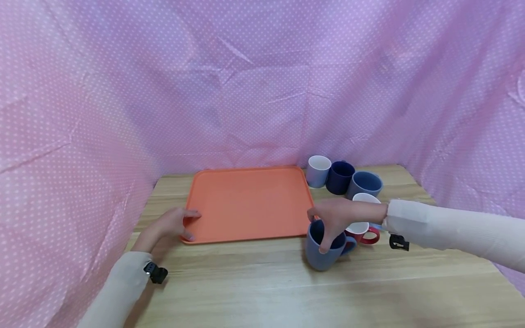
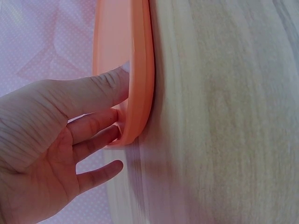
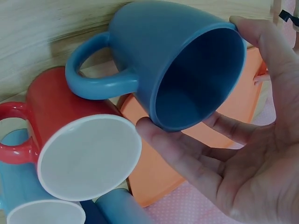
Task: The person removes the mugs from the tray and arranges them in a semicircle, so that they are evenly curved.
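My right hand (image 1: 337, 217) holds a grey-blue mug (image 3: 140, 42) by its rim, thumb on the near side and fingers on the far side. Whether the mug's base touches the table cannot be told. Its handle points right in the head view. Right beside it is a red mug (image 3: 70, 100) with a white inside, partly hidden by my forearm in the head view. My left hand (image 1: 173, 223) rests at the near left corner of an orange tray (image 1: 250, 205). Thumb and fingers (image 2: 100, 91) lie over the rim there, fairly straight.
Behind my right arm, along the tray's right side, stand a pale mug (image 1: 317, 175), a navy mug (image 1: 339, 179), a blue mug (image 1: 362, 186) and a white-lined mug (image 1: 366, 198). Pink dotted cloth (image 1: 262, 91) hangs around the wooden table (image 1: 246, 291).
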The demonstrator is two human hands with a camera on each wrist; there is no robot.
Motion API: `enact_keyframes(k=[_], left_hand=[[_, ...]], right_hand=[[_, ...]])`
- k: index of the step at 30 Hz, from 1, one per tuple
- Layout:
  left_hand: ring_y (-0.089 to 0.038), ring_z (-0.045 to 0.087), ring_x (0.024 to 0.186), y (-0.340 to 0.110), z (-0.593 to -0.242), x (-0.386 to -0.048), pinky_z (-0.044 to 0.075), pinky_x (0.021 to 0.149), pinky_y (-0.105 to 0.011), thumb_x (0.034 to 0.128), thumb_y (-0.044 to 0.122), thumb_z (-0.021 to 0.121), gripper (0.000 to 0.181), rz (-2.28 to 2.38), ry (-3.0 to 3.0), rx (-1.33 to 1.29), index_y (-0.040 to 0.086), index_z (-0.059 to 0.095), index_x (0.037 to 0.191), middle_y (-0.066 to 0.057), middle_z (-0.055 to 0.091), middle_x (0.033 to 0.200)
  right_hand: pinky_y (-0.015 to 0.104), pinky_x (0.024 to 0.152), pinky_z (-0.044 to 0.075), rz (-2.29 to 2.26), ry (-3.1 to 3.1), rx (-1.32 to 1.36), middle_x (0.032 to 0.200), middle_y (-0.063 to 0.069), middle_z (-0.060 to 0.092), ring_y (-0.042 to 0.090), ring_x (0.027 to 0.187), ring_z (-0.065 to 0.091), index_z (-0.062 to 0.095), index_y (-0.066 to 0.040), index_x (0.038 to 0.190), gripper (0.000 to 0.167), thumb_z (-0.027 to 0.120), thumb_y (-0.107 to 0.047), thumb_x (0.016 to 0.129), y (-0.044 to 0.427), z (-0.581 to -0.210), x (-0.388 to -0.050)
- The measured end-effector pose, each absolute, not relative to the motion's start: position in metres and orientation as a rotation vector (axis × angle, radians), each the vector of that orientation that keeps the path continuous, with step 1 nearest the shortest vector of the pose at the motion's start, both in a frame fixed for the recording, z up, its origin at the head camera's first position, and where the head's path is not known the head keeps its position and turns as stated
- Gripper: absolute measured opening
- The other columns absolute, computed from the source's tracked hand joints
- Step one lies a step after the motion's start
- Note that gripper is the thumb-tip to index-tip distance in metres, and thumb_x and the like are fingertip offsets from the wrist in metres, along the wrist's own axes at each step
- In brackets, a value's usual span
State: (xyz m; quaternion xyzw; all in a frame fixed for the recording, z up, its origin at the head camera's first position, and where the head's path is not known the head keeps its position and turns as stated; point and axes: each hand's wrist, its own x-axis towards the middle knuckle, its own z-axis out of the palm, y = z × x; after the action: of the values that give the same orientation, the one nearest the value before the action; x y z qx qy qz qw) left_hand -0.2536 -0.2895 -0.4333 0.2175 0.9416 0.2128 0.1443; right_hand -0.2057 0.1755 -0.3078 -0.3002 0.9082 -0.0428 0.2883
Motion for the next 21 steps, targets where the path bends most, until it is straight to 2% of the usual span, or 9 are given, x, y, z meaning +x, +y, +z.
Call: enact_keyframes(k=[7,14,21], left_hand=[[-0.050,0.049,0.136,-0.2883,-0.4323,-0.2520,0.039,0.114,-0.061,0.0673,0.015,0.094,0.067,0.615,2.711,0.611,0.001,0.070,0.128,-0.027,0.061,0.139],[-0.050,0.048,0.136,-0.2865,-0.4293,-0.2492,0.039,0.113,-0.061,0.0667,0.015,0.095,0.068,0.615,2.716,0.602,0.001,0.070,0.128,-0.027,0.061,0.139],[-0.050,0.048,0.137,-0.2872,-0.4324,-0.2510,0.038,0.115,-0.061,0.0676,0.015,0.094,0.067,0.618,2.718,0.582,0.001,0.069,0.129,-0.027,0.060,0.140]], right_hand=[[0.026,0.063,0.049,-0.050,2.429,-0.758,0.082,-0.007,0.059,0.011,0.076,0.054,0.058,-0.020,0.109,0.063,0.090,-0.052,0.065,0.1737,-0.3120,-0.2043],[0.025,0.059,0.045,-0.019,2.408,-0.777,0.079,-0.006,0.057,0.011,0.073,0.053,0.055,-0.022,0.101,0.059,0.090,-0.052,0.066,0.1698,-0.3122,-0.2043],[0.027,0.065,0.050,0.020,2.361,-0.816,0.089,-0.010,0.061,0.010,0.081,0.055,0.063,-0.025,0.110,0.056,0.088,-0.054,0.069,0.1657,-0.3129,-0.2042]])
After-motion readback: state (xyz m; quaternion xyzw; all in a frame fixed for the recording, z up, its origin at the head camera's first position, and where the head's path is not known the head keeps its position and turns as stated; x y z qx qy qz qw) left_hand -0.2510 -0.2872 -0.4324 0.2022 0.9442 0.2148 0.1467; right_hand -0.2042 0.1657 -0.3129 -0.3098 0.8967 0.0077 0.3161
